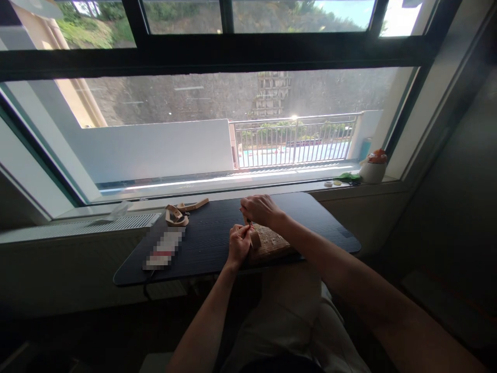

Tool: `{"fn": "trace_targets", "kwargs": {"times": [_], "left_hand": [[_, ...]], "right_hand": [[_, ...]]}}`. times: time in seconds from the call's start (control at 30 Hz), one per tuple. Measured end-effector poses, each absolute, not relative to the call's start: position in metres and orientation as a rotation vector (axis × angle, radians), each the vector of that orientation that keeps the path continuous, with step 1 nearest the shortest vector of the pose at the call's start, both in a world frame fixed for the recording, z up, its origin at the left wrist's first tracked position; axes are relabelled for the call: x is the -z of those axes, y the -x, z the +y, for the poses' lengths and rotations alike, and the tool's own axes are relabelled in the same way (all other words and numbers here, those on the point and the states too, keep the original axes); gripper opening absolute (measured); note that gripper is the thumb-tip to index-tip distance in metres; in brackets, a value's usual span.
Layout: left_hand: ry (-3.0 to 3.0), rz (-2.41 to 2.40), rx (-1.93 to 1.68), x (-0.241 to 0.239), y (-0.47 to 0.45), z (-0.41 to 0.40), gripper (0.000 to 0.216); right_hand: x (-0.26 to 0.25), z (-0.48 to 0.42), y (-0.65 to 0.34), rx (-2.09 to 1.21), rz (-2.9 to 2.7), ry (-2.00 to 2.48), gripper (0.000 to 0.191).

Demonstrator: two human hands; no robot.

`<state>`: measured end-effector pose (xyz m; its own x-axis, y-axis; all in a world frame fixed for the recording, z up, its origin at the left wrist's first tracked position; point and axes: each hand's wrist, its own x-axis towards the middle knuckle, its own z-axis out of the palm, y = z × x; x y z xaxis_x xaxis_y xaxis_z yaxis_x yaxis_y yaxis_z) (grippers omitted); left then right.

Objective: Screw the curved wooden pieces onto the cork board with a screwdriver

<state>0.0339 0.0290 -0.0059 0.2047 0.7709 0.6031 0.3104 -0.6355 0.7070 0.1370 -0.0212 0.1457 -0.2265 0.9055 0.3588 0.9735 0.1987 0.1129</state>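
Black covers the counter [209, 235], seen from the head camera, where both hands are drawn close together just right of its middle, toward the near edge. Low and to the left, the left hand [238, 242] has its fingers pinched at a tan strip [255, 240], which curls over beside the fingertips above the left part of a brown board [277, 241]. Just above and beyond it, the right hand [262, 208] is bent downward at the wrist, its fingers gathered tightly around a small dark tool [249, 221]; only a short length shows between the two hands, too small to tell its kind or whether its tip touches the strip. Pale flecks dot the board's surface. At the far left of the counter lies a coiled tan strap [177, 223], with another strap [200, 204] stretching right from it; nearer, a pixelated pack [165, 251] lies flat by the left edge. Beyond, a radiator [128, 223] runs left below the window [248, 51], and on the sill at far right stands a white jar [374, 172] with an orange top, a green bunch [347, 177] beside it.
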Motion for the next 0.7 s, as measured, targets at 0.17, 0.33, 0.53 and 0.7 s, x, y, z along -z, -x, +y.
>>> {"fn": "trace_targets", "kwargs": {"times": [0.17,0.33,0.53,0.7], "left_hand": [[-2.042,1.009,-1.419,0.006,-0.033,0.029,0.019],[-2.017,1.0,-1.423,0.008,-0.033,0.03,0.018],[-2.029,0.996,-1.435,0.006,-0.033,0.029,0.018],[-2.04,1.009,-1.407,0.004,-0.033,0.027,0.02]], "right_hand": [[-0.144,-0.015,-0.133,0.46,-2.288,1.775,0.032],[-0.134,-0.01,-0.125,0.47,-2.171,1.866,0.034],[-0.135,-0.012,-0.121,0.494,-2.103,1.919,0.037],[-0.147,-0.017,-0.131,0.53,-2.209,1.85,0.033]]}}
